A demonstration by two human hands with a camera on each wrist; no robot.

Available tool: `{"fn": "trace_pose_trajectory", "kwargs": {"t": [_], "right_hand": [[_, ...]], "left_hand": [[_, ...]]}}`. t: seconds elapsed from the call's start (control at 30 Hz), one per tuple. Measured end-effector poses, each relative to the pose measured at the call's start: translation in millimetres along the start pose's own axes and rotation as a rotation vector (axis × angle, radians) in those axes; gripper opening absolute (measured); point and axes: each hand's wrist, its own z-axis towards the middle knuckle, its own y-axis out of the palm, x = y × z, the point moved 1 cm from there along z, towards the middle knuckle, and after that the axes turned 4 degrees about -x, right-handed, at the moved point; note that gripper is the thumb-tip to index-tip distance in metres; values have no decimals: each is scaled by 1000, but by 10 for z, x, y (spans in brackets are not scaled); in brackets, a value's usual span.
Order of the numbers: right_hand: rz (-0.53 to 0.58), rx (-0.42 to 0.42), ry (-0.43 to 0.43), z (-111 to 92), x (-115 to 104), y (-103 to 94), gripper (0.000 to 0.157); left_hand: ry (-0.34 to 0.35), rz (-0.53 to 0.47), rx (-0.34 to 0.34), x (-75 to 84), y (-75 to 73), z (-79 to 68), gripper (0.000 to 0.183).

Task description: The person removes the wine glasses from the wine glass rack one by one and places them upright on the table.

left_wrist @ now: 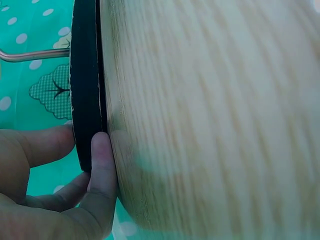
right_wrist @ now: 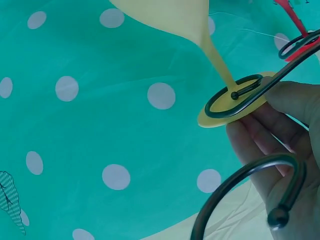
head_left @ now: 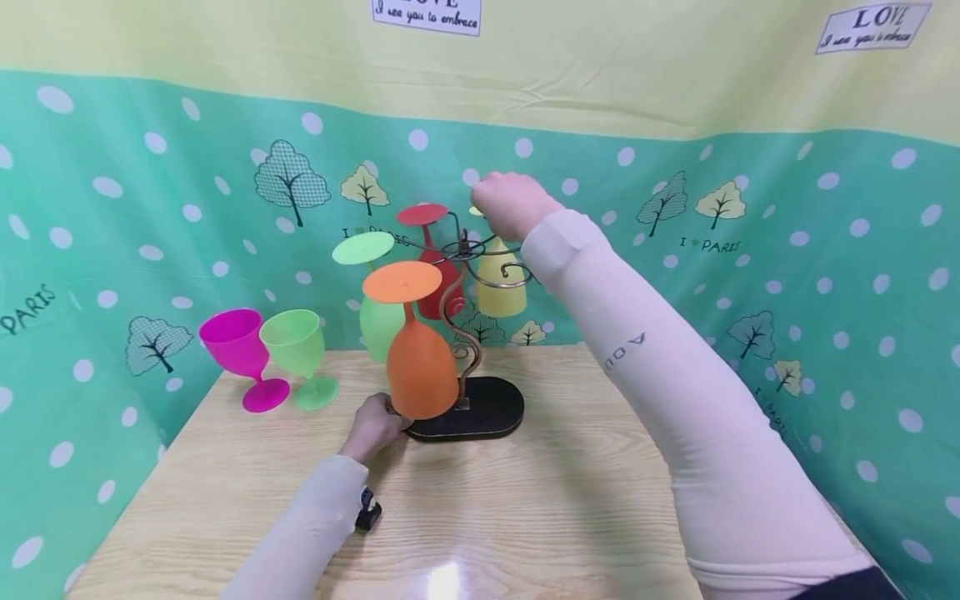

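Right up close to me, a person's two long pale sleeves [head_left: 731,467] reach over a wooden table [head_left: 600,508]. A small black thing [head_left: 368,510] sits by the left wrist; I can't tell what it is.

A bit farther on is the left hand [head_left: 375,423]. It pinches the end of a flat black base [head_left: 491,408], with fingers on both sides of the edge. The base lies on the table, and a bendy metal post [head_left: 477,348] stands up from it. Curly metal arms [head_left: 498,283] stick out near the top.

Four cups hang upside down there. The orange cup [head_left: 423,371] is nearest, just above the left hand. A light green cup [head_left: 375,321] hangs partly behind it. Then come the red cup [head_left: 433,287] and, to its right, the yellow cup [head_left: 502,287].

The right hand [head_left: 513,202] is up high and holds the yellow cup by its round foot. From the right wrist, I can see the thumb and fingers pinching the foot's edge, and a metal loop going around the thin stem. Near that hand is a curled hook [right_wrist: 240,172] with a little ball on its tip.

Off to the left, a bright pink cup [head_left: 236,340] and another green cup [head_left: 296,343] stand upright, side by side. Behind everything hangs a green and yellow cloth [head_left: 600,225] with white dots and trees.
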Motion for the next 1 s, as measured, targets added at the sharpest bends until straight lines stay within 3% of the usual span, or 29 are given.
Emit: {"fn": "trace_pose_trajectory", "kwargs": {"t": [0.13,0.47,0.8,1.0], "right_hand": [[-21,21,-20,14,30,17,21],[-49,71,17,-22,108,-31,28],[-45,100,23,-126,235,-53,28],[-35,166,-19,-156,228,-101,24]], "left_hand": [[2,26,7,0,-8,0,27],[-41,-116,-15,-33,23,30,31],[-74,-143,-28,-30,35,31,36],[-39,-113,-10,-42,32,23,37]]}}
